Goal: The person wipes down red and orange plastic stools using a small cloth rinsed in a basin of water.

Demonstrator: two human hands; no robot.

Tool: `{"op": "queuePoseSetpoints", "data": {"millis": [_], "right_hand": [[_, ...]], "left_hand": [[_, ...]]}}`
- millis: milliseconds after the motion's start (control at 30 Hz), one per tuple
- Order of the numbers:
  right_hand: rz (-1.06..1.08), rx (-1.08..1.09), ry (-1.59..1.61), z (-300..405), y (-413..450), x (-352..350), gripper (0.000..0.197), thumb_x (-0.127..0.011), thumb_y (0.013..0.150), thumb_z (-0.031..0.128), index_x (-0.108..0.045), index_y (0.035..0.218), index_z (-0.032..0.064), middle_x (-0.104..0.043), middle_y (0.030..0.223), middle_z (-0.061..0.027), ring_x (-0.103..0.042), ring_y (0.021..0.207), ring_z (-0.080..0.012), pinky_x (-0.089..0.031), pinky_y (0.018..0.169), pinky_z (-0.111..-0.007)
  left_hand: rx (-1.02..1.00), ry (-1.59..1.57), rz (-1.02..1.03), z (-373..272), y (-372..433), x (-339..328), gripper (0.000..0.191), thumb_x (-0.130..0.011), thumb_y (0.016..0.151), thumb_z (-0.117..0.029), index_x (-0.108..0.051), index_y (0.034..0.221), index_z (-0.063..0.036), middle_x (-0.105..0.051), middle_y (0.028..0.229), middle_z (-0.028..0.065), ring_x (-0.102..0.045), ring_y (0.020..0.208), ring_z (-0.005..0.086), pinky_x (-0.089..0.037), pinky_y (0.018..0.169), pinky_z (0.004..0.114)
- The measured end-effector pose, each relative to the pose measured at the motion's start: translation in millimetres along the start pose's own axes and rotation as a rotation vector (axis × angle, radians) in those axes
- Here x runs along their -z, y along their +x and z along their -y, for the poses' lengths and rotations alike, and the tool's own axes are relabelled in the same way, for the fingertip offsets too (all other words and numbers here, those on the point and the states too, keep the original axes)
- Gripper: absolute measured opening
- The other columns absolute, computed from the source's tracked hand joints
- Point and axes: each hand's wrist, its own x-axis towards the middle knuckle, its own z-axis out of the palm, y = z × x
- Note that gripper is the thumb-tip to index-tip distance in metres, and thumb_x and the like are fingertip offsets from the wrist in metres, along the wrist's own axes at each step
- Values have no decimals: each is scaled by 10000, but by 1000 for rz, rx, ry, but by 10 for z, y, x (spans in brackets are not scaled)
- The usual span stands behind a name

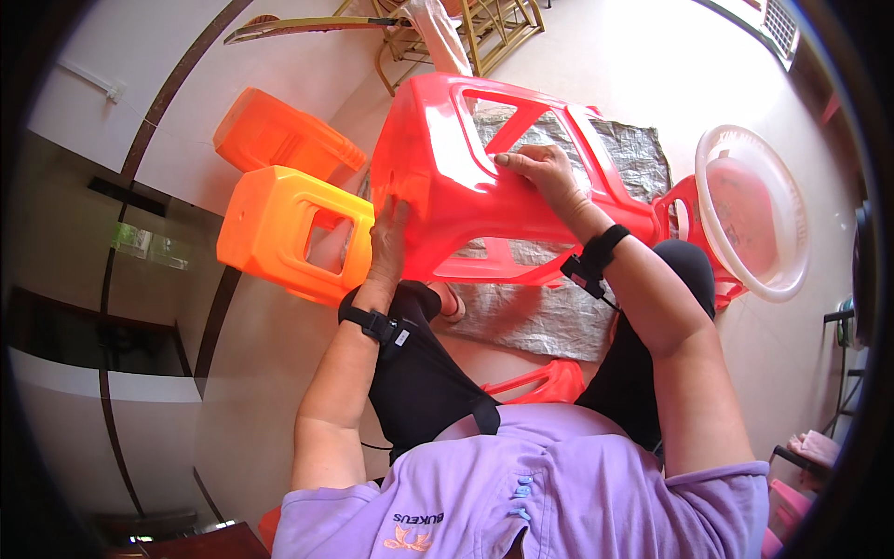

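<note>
A red plastic stool [482, 209] lies tipped on its side above my lap, its seat turned to the left and its legs to the right. My left hand [389, 241] presses against the seat end, its fingertips partly lost in the glare. At the near edge of a side opening, my right hand [548, 175] grips the stool with bent fingers, the thumb pointing left. Whether a small thing is also inside that hand cannot be seen. Black straps with small devices circle both wrists.
Left of the red stool are a yellow-orange stool [269, 220] and an orange stool [279, 133]. A white-rimmed basin [786, 258] rests on another red stool [688, 199] at right. A grey woven sheet [538, 325] covers the floor below. Bamboo furniture [503, 35] stands beyond.
</note>
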Motion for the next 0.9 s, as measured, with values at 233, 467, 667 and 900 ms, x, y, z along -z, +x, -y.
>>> {"op": "queuePoseSetpoints", "data": {"millis": [233, 467, 667, 900], "right_hand": [[-24, -10, 132, 110, -161, -81, 416, -771, 779, 441, -721, 744, 29, -610, 598, -22, -555, 537, -87, -437, 514, -261], [1, -72, 68, -158, -326, -336, 391, -742, 831, 399, -719, 817, 8, -639, 658, -19, -576, 599, -75, -467, 559, -253], [-35, -43, 269, -270, -297, -345, 286, -726, 865, 290, -703, 902, 7, -657, 759, -13, -585, 698, -68, -469, 636, -234], [68, 796, -647, 361, -561, -639, 219, -639, 888, 216, -682, 1071, 105, -617, 1187, -106, -578, 1105, -279, -450, 890, -412]], "left_hand": [[-63, 226, 54, -747, 104, 239, 674, -498, 967, -452, -457, 1336, 110, -529, 1313, 284, -500, 1224, 384, -379, 1036, 397], [-340, 386, 100, -1139, 128, -154, 670, -533, 908, -562, -498, 1393, -102, -438, 1412, 262, -372, 1323, 406, -289, 1108, 455], [-365, 426, 38, -1029, 191, -110, 639, -498, 922, -590, -516, 1388, -152, -447, 1406, 258, -389, 1309, 413, -292, 1105, 454], [-287, 255, 28, -863, 196, 266, 641, -356, 997, -554, -486, 1398, -70, -482, 1421, 171, -392, 1355, 318, -257, 1136, 403]]}}
